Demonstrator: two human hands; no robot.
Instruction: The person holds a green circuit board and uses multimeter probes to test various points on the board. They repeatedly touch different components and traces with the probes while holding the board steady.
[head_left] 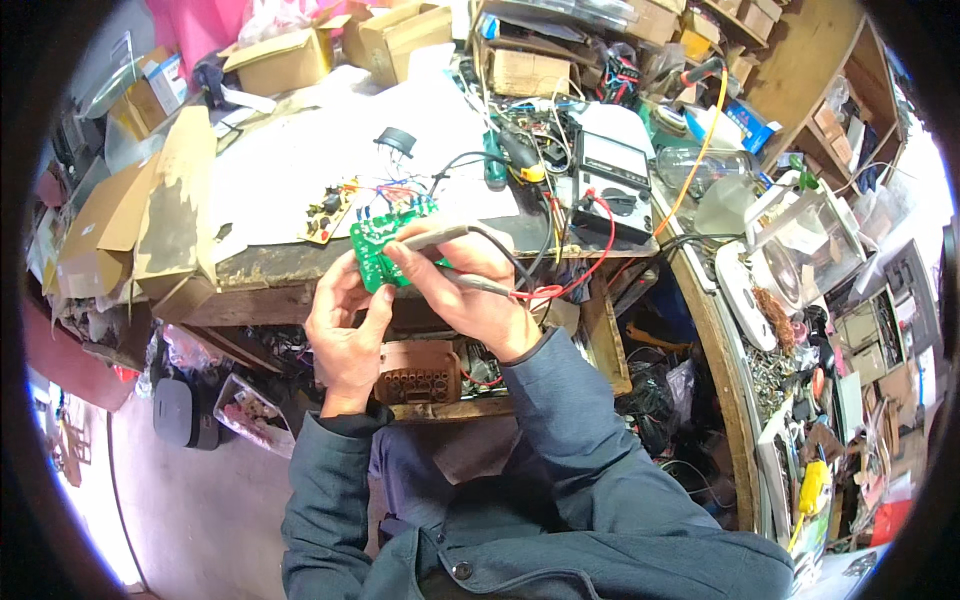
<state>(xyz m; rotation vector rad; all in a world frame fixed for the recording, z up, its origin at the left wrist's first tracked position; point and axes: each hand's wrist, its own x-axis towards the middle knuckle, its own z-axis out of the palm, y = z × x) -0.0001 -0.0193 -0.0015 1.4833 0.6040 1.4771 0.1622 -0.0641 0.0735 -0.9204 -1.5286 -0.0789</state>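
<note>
At the table's front edge my left hand (345, 335) is closed on the left and lower edge of a green circuit board (370, 252). My right hand (468, 305) grips two multimeter probes, a grey one (436, 238) on top and another (482, 284) below it. Their tips point at the board, but I cannot tell whether they touch it. Red and black leads run from the probes towards an analog multimeter (622, 198) at the right. Thin coloured wires leave the board's far edge, near a round black part (396, 139).
A small yellowish circuit board (328, 212) lies left of the green one. Beyond are a green-handled screwdriver (494, 162) and tangled wires. Cardboard boxes (175, 210) stand at the left. Below my hands, an open drawer holds a brown slotted piece (418, 372). Clutter fills the right side.
</note>
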